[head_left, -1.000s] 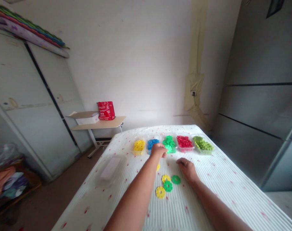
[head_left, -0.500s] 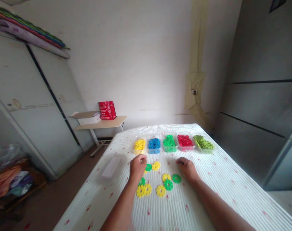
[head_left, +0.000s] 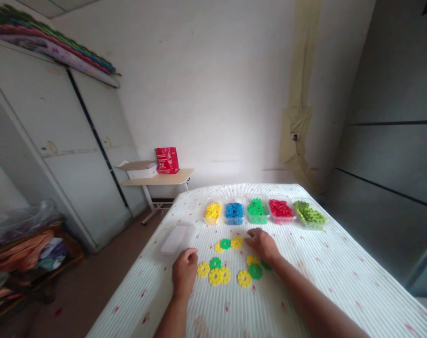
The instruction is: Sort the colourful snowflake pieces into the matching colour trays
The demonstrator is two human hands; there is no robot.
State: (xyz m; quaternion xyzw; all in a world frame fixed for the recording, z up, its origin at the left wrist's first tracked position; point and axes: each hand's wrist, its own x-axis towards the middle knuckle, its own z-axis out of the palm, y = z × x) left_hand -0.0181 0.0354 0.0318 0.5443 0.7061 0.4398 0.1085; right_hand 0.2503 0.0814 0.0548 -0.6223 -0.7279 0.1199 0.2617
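My left hand point(head_left: 185, 272) rests low over the cloth at the left, its fingers curled; whether anything is inside is hidden. Beside it lie a yellow notched disc point(head_left: 203, 269), a green notched disc point(head_left: 215, 263) and two overlapping yellow ones point(head_left: 215, 277). My right hand point(head_left: 263, 245) is open, thumb and forefinger apart, close to the right edge of a yellow notched disc point(head_left: 236, 242); contact is unclear. That disc is in a row with a green disc point(head_left: 225, 243) and another yellow one point(head_left: 218, 247). Under my right forearm, a green disc point(head_left: 266, 265) is partly covered.
Clear tubs hold yellow point(head_left: 213, 211), blue point(head_left: 234, 212), green point(head_left: 257, 211), red point(head_left: 281, 210) and lime pieces point(head_left: 309, 214) along the back. A pale lid or tray point(head_left: 175, 239) lies left. More discs point(head_left: 244, 279) lie at the front. A side table point(head_left: 171, 177) stands beyond.
My left hand has drawn back from the upper row toward the lower left, uncovering discs. My right hand has moved left to the row's yellow disc. The camera view has turned slightly left.
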